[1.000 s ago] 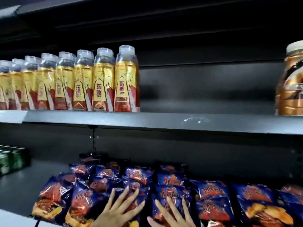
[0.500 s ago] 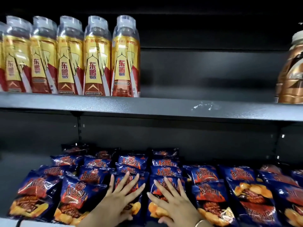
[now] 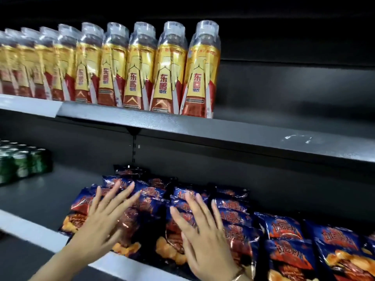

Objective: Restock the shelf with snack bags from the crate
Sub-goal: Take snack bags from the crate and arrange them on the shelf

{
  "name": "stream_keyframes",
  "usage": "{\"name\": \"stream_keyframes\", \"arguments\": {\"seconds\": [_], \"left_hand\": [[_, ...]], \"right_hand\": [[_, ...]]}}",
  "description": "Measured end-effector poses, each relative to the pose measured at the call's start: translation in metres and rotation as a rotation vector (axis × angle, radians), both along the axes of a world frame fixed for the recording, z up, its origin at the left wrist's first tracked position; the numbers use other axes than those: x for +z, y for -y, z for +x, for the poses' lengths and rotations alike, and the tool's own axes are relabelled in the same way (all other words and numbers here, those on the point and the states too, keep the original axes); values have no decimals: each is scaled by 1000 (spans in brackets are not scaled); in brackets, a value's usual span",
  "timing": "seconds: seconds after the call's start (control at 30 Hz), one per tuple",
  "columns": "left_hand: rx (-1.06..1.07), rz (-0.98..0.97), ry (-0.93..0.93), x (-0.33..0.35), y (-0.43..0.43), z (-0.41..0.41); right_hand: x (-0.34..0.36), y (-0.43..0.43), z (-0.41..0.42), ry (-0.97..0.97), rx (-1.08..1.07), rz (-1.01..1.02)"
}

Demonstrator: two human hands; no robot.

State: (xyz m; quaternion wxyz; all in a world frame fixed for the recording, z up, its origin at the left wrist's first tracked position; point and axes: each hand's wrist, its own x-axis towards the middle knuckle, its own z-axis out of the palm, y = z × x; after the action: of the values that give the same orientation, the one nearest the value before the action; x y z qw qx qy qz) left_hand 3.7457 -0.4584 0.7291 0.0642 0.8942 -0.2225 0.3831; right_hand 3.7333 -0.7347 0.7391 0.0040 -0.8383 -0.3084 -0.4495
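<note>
Several dark blue snack bags (image 3: 284,230) with red and orange print lie in overlapping rows on the lower shelf (image 3: 36,199). My left hand (image 3: 103,218) is spread flat over the bags at the left end of the rows, fingers apart. My right hand (image 3: 200,230) is spread over the bags just to its right, fingers apart too. Neither hand grips a bag. Whether the palms press on the bags or hover just above them is unclear from the blur. The crate is out of view.
Gold and red drink bottles (image 3: 168,67) stand in a row on the upper shelf (image 3: 233,132), with bare shelf to their right. Green cans (image 3: 22,161) sit at the far left of the lower shelf. A bare stretch of shelf lies between the cans and the bags.
The view has swung left and down, so the brown bottle at the right is gone and the green cans show again. Both hands stay spread over the bags, now further onto them.
</note>
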Motion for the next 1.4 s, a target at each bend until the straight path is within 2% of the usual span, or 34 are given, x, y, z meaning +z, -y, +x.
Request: {"name": "stream_keyframes", "arguments": {"seconds": [0.07, 0.2, 0.3, 0.4, 0.5, 0.67, 0.83, 1.1, 1.17, 1.23, 1.4], "left_hand": [[62, 5, -30, -3, -37, -2], [84, 208, -32, -27, -98, 12], [154, 334, -49, -41, -129, 31], [198, 494, -68, -50, -150, 59], [176, 639, -52, -51, -164, 90], [117, 697, -111, -57, -175, 124], [97, 712, -189, -57, -170, 140], [125, 663, -326, -45, -158, 136], [121, 599, -409, -44, -151, 128], [56, 396, -344, -50, -149, 126], [-88, 211, -362, -51, -150, 105]], "right_hand": [[-9, -36, -3, 5, 58, -59], [-33, -106, 7, -20, 119, -198], [-53, -133, 41, -92, -85, -490], [-67, -143, 77, -114, -184, -633], [-63, -141, 98, -162, -166, -665], [-58, -140, 103, -244, -153, -535], [-47, -144, 104, -339, -222, -570], [-37, -148, 110, -422, -197, -628], [-35, -150, 107, -415, -227, -655], [-34, -152, 104, -398, -236, -654], [-29, -147, 86, -293, -172, -613]]}}
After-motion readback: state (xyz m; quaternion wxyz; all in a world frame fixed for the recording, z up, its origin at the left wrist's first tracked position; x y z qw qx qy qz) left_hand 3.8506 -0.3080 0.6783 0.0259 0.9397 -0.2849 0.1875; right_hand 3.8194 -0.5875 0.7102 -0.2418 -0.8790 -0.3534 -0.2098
